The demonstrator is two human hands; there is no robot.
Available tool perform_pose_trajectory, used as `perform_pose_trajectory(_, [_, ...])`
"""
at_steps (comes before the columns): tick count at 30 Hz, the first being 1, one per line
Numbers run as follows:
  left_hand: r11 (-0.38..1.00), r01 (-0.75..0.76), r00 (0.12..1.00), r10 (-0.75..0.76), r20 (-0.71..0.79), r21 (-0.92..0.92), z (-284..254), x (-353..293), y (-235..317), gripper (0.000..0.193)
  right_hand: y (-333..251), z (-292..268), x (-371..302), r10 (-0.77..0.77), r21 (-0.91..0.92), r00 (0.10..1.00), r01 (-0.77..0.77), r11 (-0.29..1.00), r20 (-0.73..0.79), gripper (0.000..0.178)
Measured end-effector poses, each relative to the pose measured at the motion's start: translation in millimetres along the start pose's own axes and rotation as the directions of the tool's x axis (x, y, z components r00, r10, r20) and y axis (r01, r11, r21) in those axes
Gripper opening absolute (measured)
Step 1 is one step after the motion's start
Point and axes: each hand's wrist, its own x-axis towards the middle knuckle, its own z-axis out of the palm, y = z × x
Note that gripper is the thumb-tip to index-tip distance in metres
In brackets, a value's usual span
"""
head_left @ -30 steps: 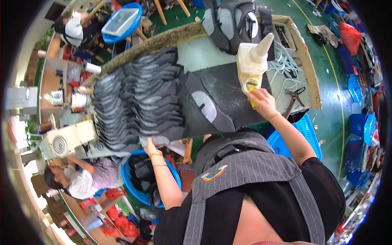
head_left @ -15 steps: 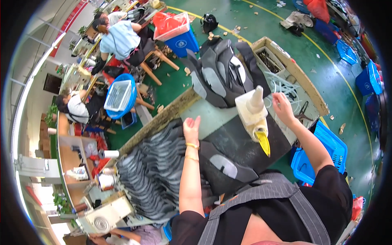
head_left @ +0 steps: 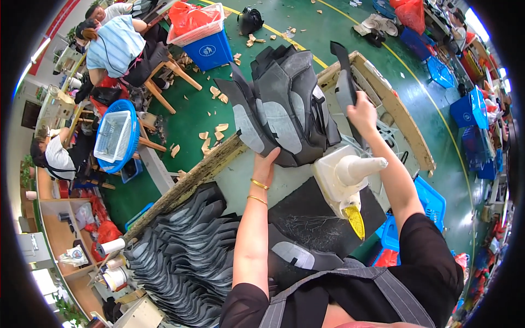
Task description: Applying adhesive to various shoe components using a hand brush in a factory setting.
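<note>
My left hand [head_left: 266, 165] is at the near edge of a loose pile of dark curved foam-like pieces [head_left: 281, 93] with grey patches. Its thumb lies on top and its fingers go partly under, gripping one or more pieces. In my right hand [head_left: 362, 115], closed fingers hold a single long dark curved piece [head_left: 344, 82], tilted upright to the right of the pile. Between my arms stands a white bottle-like container [head_left: 342, 172] with a cone spout and a yellow tongue. A flat piece with a grey patch [head_left: 298, 254] lies close to my apron.
Rows of similar dark pieces [head_left: 191, 240] overlap at the left of the table. A worn wooden rim [head_left: 202, 164] edges the tabletop. White tubing [head_left: 388, 134] lies by my right forearm, above a blue basket [head_left: 429, 202]. Other people sit at the far left.
Both hands have reached forward. The left has come to the pile's near edge; the right has taken hold of a curved piece and raised it. The head view has shifted.
</note>
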Motion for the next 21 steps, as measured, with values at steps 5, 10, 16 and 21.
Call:
perform_pose_trajectory(5, [0.997,-0.057,0.998,0.057,0.005,-0.057,-4,8,-12,0.070,45,36,29,-0.263,0.883,0.858,-0.363,0.296,0.441,0.048])
perform_pose_trajectory(10, [0.988,0.154,0.986,-0.155,0.061,0.017,28,15,-11,0.064,61,80,50,-0.446,0.532,0.359,-0.766,0.361,0.820,0.036])
perform_pose_trajectory(16, [0.974,-0.052,0.998,0.057,0.015,-0.220,60,-5,24,0.048,-4,21,59,-0.419,0.554,0.365,-0.604,0.573,0.832,0.058])
perform_pose_trajectory(21, [0.883,-0.106,0.993,0.118,-0.004,-0.457,70,-46,69,0.050,-96,-52,40,-0.493,0.647,0.423,-0.432,0.628,0.760,0.048])
